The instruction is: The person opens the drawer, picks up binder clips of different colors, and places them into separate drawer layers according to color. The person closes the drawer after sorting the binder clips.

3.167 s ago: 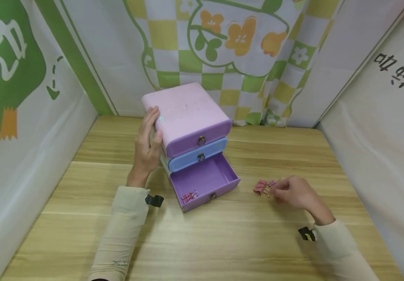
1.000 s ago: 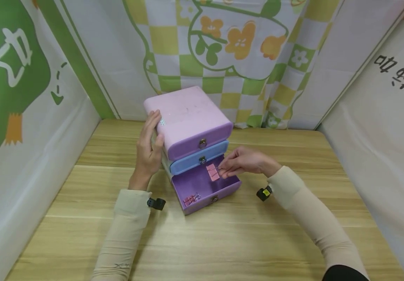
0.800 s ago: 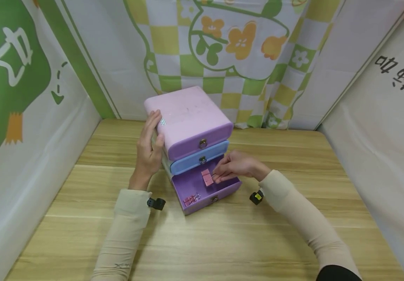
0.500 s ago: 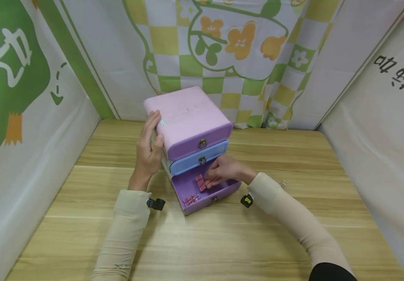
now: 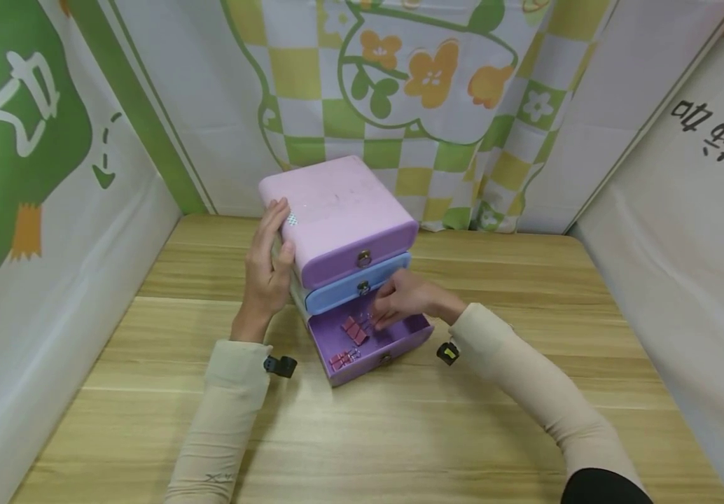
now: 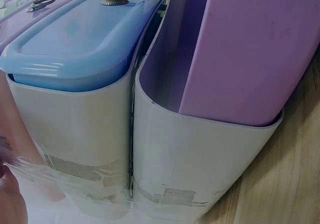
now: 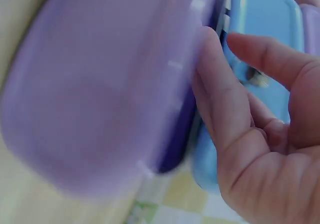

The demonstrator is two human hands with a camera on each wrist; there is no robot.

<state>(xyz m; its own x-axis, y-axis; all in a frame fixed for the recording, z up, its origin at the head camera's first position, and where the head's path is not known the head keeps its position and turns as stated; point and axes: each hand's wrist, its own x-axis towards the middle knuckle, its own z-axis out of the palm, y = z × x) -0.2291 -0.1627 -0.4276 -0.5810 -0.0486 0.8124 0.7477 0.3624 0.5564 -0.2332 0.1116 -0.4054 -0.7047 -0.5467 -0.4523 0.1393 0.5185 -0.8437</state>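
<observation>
A small chest of drawers (image 5: 337,210) with a pink top stands on the table, its bottom purple drawer (image 5: 409,339) pulled out. Inside that drawer lie a pink binder clip (image 5: 356,330) near the middle and more pink binder clips (image 5: 341,360) in the front left corner. My right hand (image 5: 406,299) hovers over the drawer, just right of the middle clip. In the right wrist view, the thumb and fingers of this hand (image 7: 250,114) stand apart with nothing between them. My left hand (image 5: 267,269) rests against the chest's left side, fingers extended up to the top edge.
Above the purple drawer, a blue drawer (image 5: 337,288) and an upper purple drawer (image 5: 337,269) are closed, each with a ring pull. A patterned curtain (image 5: 374,150) hangs behind the wooden table (image 5: 362,448). White printed panels (image 5: 683,231) flank both sides.
My right hand has moved left from the clips on the table, carrying a pink binder clip into the drawer. It has let go of it and drawn back slightly. My left hand stays put.
</observation>
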